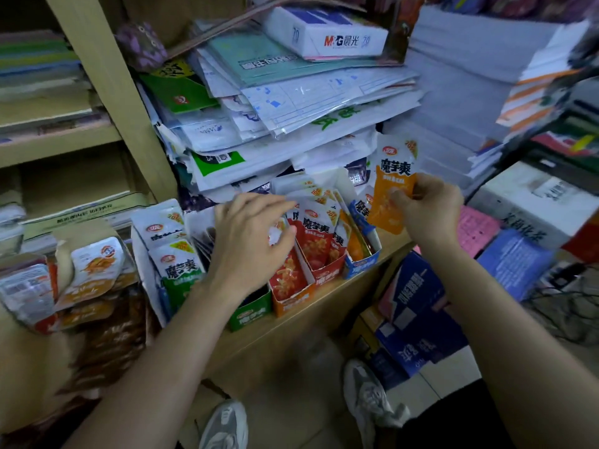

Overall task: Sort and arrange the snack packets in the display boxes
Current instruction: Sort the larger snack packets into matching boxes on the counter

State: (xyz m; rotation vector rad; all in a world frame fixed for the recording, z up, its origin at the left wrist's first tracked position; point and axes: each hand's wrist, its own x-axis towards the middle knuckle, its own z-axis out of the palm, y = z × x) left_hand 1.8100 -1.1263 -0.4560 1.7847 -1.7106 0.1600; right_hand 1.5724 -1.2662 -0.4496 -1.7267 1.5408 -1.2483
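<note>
Sorting: right hand [428,209] pinches orange packet [392,186]; left hand [249,241] grip unclear; next probably needs orange box [291,298] beneath left hand.

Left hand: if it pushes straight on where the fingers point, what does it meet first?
Probably the red packets standing in the red box, just ahead of the left hand; depth is unclear.

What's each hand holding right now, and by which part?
The right hand pinches an orange packet at its lower right edge. The left hand is among the red packets; whether it grips one cannot be told.
</note>
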